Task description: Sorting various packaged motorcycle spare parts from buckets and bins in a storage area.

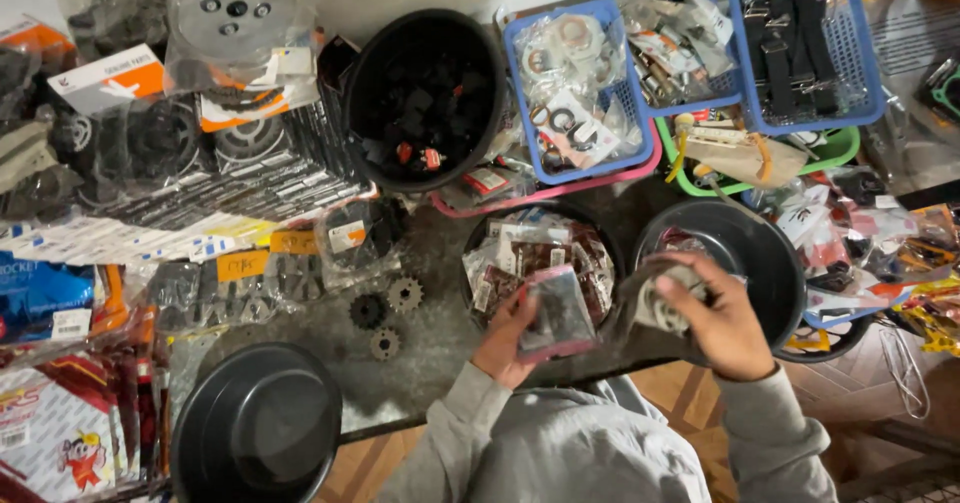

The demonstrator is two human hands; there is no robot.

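The left hand (508, 335) pinches a clear packet (556, 315) over a black bowl of packets (540, 253) near the table's (440, 323) front edge. The right hand (722, 315) grips another bagged part (660, 301) (whitish, round) above an adjacent black bowl (760, 248). Three loose sprockets (385, 315) lie left of them.

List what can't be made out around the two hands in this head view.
- Packet in the left hand: contents blurred behind glossy plastic.
- Pale part in the right hand: fingers and a clear bag cover it.
- Black bowl under the right hand: inside hidden by the hand.
- Bottom-left black bowl: cut off by the frame edge.
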